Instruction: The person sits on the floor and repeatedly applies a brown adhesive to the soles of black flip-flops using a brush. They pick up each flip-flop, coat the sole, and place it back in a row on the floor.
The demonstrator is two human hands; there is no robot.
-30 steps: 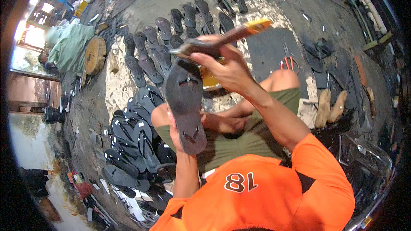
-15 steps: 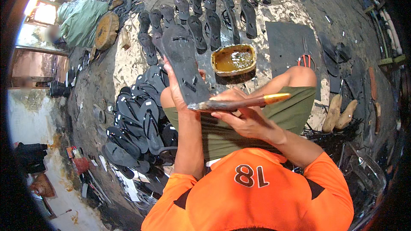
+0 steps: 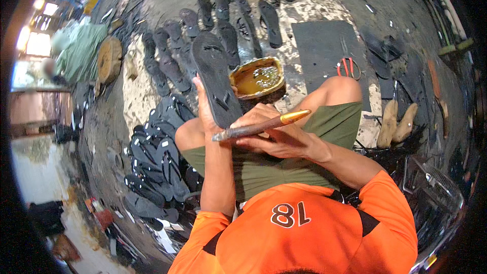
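- We hold one black rubber flip-flop sole raised in front of us, above our knees, its strap side facing up; it is the piece in hand.
- Our left hand is wrapped shut around the near edge of that sole, thumb on the top face, fingers hidden behind it.
- Our right hand is closed around a long glue-caked brush with a golden handle end, held level just below the sole; its crusted tip points left, beside the sole's heel.
- Whether the tip touches the sole we cannot tell.
- A round tin of amber glue sits on the ground just past the sole, near our right knee.
- We judge the work well along but not finished: a row of black soles lies spread on the floor beyond the tin, and a heap of black flip-flops lies on our left.
- Which group is already coated the picture does not show.
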